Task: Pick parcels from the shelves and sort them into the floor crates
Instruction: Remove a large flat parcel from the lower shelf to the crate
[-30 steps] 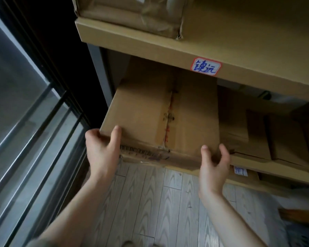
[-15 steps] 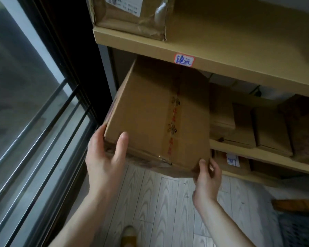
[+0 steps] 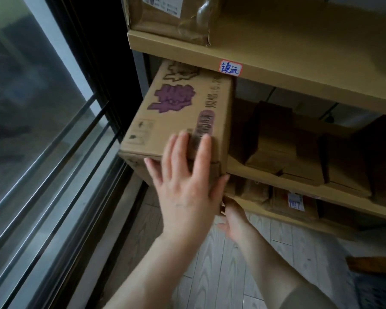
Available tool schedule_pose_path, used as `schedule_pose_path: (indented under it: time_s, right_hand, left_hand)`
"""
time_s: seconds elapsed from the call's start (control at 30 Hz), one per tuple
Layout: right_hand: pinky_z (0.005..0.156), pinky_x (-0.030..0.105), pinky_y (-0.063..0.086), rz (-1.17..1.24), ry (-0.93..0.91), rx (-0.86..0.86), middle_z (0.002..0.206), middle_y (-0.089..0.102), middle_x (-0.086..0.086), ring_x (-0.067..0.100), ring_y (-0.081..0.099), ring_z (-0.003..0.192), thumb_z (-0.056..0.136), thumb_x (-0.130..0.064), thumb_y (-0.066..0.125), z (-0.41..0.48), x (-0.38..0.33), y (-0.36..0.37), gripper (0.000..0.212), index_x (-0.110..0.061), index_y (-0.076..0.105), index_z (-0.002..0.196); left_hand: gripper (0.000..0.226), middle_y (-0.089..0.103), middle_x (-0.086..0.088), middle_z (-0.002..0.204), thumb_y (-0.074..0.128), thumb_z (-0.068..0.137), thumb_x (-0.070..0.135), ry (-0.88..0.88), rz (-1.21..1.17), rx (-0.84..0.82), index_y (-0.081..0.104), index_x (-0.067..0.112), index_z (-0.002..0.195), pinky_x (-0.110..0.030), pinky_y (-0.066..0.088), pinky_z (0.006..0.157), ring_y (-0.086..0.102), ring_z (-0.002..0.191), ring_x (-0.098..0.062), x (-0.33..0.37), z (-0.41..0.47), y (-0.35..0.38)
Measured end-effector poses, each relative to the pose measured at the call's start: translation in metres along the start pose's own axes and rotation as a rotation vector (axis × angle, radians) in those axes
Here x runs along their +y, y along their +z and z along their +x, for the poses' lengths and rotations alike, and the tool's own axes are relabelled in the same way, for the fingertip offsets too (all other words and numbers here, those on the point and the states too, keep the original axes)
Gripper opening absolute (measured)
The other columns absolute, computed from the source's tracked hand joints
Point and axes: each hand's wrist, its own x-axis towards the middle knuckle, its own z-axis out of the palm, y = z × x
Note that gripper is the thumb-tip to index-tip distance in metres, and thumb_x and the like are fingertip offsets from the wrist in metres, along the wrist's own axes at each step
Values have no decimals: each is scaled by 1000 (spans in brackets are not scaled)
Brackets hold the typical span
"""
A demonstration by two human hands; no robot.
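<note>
Cardboard box (image 3: 183, 112), purple print on top, is at the left end of the middle shelf (image 3: 348, 198). Its near end sticks out past the shelf edge over the floor (image 3: 210, 275), and its far end is tucked under the upper shelf (image 3: 299, 52).

Our left hand (image 3: 185, 190) lies flat over the box's near top edge, fingers (image 3: 206, 148) straight and spread, curled around nothing. Our right hand (image 3: 234, 217) is just under the box's lower right corner. Its fingers are hidden behind the box and the left hand, so we can't tell whether it's gripping or only supporting.

Around it:
- red-bordered label (image 3: 230, 67) with blue handwriting on the upper shelf's front edge, just above the box's far right corner
- taped parcel (image 3: 172, 18) with a white sticker on the upper shelf
- row of brown parcels (image 3: 276, 141) on the middle shelf, right of the box
- tagged parcel (image 3: 295, 202) on the shelf below
- dark-framed window (image 3: 42, 119) to the left
</note>
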Motion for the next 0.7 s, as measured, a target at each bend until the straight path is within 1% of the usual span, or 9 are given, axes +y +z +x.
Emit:
schedule_pose_path:
  time_s: [0.07,0.17,0.2,0.27,0.37,0.47,0.57,0.63,0.7]
  right_hand:
    - [97,41,38,-73,-111,12,130,55,9,28,48,120,94,-37,43,-11,-16,-11,42,-16,52,128]
    - [82,35,42,216,-327,-235,120,63,11,26,58,108,93,-47,38,-42,-57,-21,50,-15,54,127]
    - [79,34,44,232,-346,-261,117,66,6,23,61,104,89,-56,38,-53,-71,-21,55,-20,55,126]
    - [86,41,46,159,-367,-228,122,64,0,21,58,110,73,-73,45,-68,-91,-16,69,-32,52,129]
    - [103,51,36,6,-372,-137,137,49,-1,24,44,125,51,-76,62,-78,-105,-1,95,-38,40,135]
    - [96,49,44,53,-264,-216,127,56,4,26,54,114,63,-71,60,-79,-102,15,83,-33,41,134]
    - [96,50,44,106,-255,-248,124,58,5,26,55,112,69,-69,57,-78,-98,27,74,-32,45,132]
    - [85,43,49,131,-277,-222,122,59,3,24,56,108,58,-68,64,-78,-96,31,84,-32,44,132]
    - [72,36,51,131,-298,-201,116,60,3,23,58,103,55,-65,66,-78,-95,30,83,-32,46,129]
  left_hand:
    - [63,56,-20,129,71,70,44,93,47,-29,58,14,125,-72,15,94,47,125,-38,10,-5,3]
    - [45,61,-11,122,57,82,41,192,-151,24,64,14,116,-77,25,94,53,120,-27,5,-9,-1]
    - [38,59,-8,121,53,85,35,152,-300,76,63,13,114,-74,32,94,52,120,-25,-3,-7,-3]
    - [35,49,-6,127,49,89,28,-94,-510,175,55,12,119,-60,38,99,44,124,-19,-24,2,-7]
    - [46,48,-2,137,49,92,37,-528,-795,48,44,17,133,-44,39,105,43,127,-12,-54,24,-11]
    - [52,56,2,129,53,87,49,-585,-928,-104,46,23,131,-35,49,95,55,116,-12,-68,35,-8]
    - [75,53,2,132,53,72,67,-671,-908,-131,38,32,136,-40,43,102,52,119,-12,-81,47,-8]
    - [48,59,3,116,54,71,67,-663,-895,-151,56,38,109,-41,47,97,57,107,-11,-87,61,-11]
    - [23,60,-1,100,58,78,57,-630,-865,-108,52,35,83,-38,55,81,60,89,-8,-87,68,-13]
